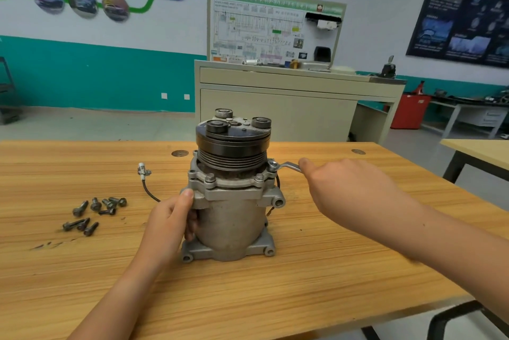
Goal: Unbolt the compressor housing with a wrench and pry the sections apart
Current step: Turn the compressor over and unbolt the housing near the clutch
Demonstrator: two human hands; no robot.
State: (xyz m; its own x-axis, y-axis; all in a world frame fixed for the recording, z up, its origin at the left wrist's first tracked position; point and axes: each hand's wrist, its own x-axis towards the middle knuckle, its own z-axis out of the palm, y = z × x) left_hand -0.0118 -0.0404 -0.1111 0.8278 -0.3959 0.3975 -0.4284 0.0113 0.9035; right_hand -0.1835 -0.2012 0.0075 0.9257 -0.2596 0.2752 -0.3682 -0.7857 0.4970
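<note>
- Bracing compressor (pixel 234 226), upright on table (pixel 316 279), with left hand (pixel 170 220), fingers wrapped round its body, against twisting.
- Holding wrench (pixel 288 165) on flange bolt (pixel 272 166) with right hand (pixel 344 191), fingers clamped on handle, for leverage.
- Leaving loose bolts (pixel 93 213) aside, clear of work.

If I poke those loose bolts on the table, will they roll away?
Probably. The bolts have round shanks, so they could roll, but their wider heads would likely steer them in curves. They look like metal, so probably stiff and heavy for their size.
</note>
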